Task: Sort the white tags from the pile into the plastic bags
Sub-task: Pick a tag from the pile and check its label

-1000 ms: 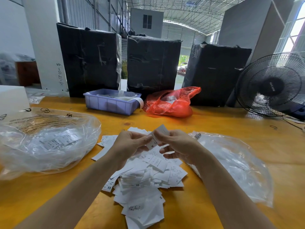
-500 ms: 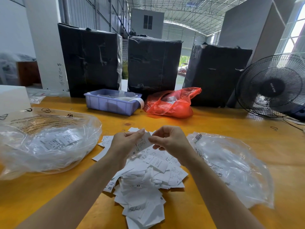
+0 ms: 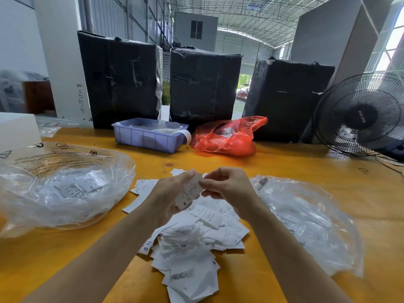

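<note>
Closest in, a messy pile of white tags (image 3: 192, 243) sits on the yellow table (image 3: 284, 162). Just above it both hands are pinching one tag (image 3: 189, 190) marked M: left hand (image 3: 168, 193) curled round its left side, right hand (image 3: 229, 189) nipping the top edge. Clear plastic bags sit on either side, left bag (image 3: 61, 189) with tags inside, right bag (image 3: 310, 219) flatter. Further back: a purple bin (image 3: 148, 137), a red bag (image 3: 227, 138), a fan (image 3: 360, 114).

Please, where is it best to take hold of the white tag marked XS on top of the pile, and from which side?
Probably pinch the XS tag by a free edge, coming from above: it lies flat on the pile, overlapped by other tags.
</note>
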The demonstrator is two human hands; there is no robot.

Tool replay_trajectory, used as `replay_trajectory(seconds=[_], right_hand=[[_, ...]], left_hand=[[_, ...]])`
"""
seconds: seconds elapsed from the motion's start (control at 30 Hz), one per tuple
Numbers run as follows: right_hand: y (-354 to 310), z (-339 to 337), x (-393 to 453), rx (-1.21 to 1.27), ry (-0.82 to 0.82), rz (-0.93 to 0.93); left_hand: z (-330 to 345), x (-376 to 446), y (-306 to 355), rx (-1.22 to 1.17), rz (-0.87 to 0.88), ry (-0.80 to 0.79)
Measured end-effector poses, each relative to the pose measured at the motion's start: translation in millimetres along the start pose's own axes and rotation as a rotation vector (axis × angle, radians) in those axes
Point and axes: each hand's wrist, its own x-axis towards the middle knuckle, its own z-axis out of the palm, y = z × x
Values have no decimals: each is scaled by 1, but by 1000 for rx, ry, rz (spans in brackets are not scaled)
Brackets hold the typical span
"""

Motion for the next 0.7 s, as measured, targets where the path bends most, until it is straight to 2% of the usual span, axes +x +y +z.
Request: replay_trajectory(seconds=[0.17, 0.3, 0.37, 0.47, 0.57, 0.63, 0.7], right_hand=[[2, -10, 2, 30, 104, 80], [-4, -18, 2, -1, 140, 76], [-13, -31, 2, -111, 162, 33], [-27, -71, -1, -389, 161, 61], [-23, -116, -6, -702, 208, 250], [-12, -135, -10, -849, 197, 423], [0, -142, -13, -924, 106, 579]], left_hand=[[-7, 8, -4, 128, -49, -13], [-14, 10, -6, 270, 8, -32], [-22, 13, -1, 371, 75, 15], [-49, 19, 15, 598, 249, 197], [-96, 24, 32, 788, 363, 471], [-131, 27, 36, 955, 341, 673], [-161, 30, 35, 1073, 254, 804]])
